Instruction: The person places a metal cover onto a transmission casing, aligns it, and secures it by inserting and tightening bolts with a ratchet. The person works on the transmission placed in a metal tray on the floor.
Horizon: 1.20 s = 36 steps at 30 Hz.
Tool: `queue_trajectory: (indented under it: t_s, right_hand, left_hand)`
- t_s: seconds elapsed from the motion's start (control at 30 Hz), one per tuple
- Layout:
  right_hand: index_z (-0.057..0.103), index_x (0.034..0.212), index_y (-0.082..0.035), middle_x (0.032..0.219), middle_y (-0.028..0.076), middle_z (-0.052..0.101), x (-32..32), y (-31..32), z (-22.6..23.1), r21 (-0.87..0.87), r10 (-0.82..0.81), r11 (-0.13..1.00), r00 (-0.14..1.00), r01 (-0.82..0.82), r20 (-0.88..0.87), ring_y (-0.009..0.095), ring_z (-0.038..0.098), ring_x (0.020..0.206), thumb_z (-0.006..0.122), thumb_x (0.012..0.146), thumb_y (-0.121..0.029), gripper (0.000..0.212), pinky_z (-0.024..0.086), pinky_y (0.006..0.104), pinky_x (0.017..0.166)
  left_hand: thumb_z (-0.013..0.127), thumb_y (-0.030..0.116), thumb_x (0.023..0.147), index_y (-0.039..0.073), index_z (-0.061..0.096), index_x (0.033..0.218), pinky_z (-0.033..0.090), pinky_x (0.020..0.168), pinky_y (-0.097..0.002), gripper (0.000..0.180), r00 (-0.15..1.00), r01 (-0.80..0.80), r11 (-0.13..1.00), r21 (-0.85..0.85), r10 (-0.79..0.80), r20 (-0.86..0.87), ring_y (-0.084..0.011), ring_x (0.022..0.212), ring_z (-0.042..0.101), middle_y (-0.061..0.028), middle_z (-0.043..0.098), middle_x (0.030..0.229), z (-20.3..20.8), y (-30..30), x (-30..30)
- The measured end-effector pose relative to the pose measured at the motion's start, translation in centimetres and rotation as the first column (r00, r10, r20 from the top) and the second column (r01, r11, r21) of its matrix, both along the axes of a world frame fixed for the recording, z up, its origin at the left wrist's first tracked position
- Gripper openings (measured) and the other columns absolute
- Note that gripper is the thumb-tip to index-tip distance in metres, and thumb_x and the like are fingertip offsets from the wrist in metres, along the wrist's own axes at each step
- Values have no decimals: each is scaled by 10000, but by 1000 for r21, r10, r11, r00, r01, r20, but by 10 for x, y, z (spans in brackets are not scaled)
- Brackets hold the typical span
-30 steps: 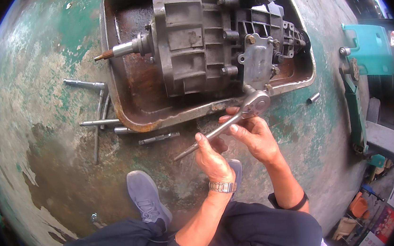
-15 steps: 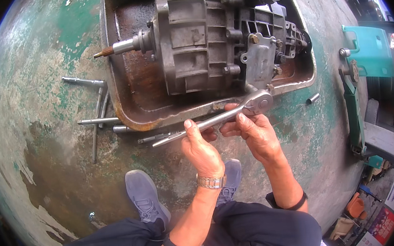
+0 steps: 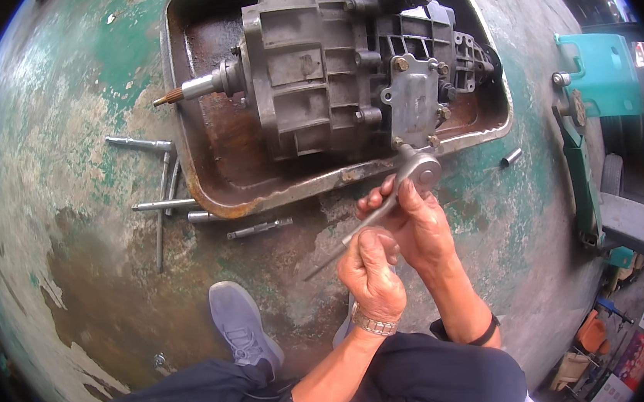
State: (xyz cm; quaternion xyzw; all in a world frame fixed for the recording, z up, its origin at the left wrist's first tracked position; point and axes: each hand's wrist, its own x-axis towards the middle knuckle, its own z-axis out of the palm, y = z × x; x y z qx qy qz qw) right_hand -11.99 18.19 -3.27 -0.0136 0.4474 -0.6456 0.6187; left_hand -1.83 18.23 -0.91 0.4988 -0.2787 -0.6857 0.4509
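Note:
My left hand (image 3: 373,273) is closed around the handle of a steel ratchet wrench (image 3: 423,171). The handle's thin end sticks out past my fist. Close to the ratchet's head, my right hand (image 3: 424,228) is closed on it, thumb pressed along the side. From the head a short drive piece reaches the lower left corner of a flat metal cover plate (image 3: 413,99), beside a bolt there; whether it sits on that bolt I cannot tell. The plate is on a grey gearbox (image 3: 298,71) with a splined shaft (image 3: 198,86), lying on its side in a rusty metal tray (image 3: 275,199).
Left of the tray, a socket wrench (image 3: 138,143) and a T-handle bar (image 3: 163,205) lie on the worn green floor. An extension piece (image 3: 259,229) lies before the tray, a loose socket (image 3: 512,157) to its right. A green metal stand (image 3: 579,168) is at far right.
The ratchet's handle has swung nearer to me, and my left hand has moved right and down with it. Its head has shifted slightly left, with my right hand still on it.

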Motion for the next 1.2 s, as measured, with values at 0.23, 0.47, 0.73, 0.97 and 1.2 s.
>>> queue_trajectory:
  t_s: [0.23,0.47,0.73,0.97,1.2]
  right_hand:
    - [580,1204,-20,894,83,671,-36,41,24,68,116,993,929,-98,-351,155,622,745,635,1003,-286,338,518,291,699]
    - [556,1147,-3,963,108,684,-96,27,56,348,347,937,250,-42,-904,181,660,793,825,798,-117,456,553,318,684]
    - [568,950,-15,733,175,637,-144,-36,93,386,347,922,-391,-22,-852,323,646,655,807,746,-77,320,496,378,630]
    - [584,954,-10,763,196,653,-158,-64,104,422,316,885,-414,-194,-854,351,674,705,770,769,-80,272,500,389,634]
    - [584,949,5,761,215,647,-160,-77,100,431,302,863,-413,-264,-859,368,673,710,750,775,-67,250,506,400,641]
  left_hand:
    - [526,239,1061,38,582,842,398,552,-223,303,999,-45,998,-35,44,-27,-68,603,496,-28,599,763,18,-54,-2]
    - [681,51,911,-8,651,1053,527,716,-279,157,932,254,879,-403,-112,344,-109,742,637,-20,687,860,-8,-108,-44]
    - [729,24,808,-21,627,1208,555,708,-353,414,835,521,640,-565,-247,491,-244,732,711,-148,719,843,-11,-153,-116]
    - [744,54,793,-26,674,1162,555,672,-345,384,854,472,650,-596,-170,491,-232,677,698,-168,716,802,-29,-159,-134]
    - [727,17,798,-50,681,1141,549,666,-316,352,878,444,666,-600,-190,439,-165,677,687,-162,725,848,-40,-158,-139]
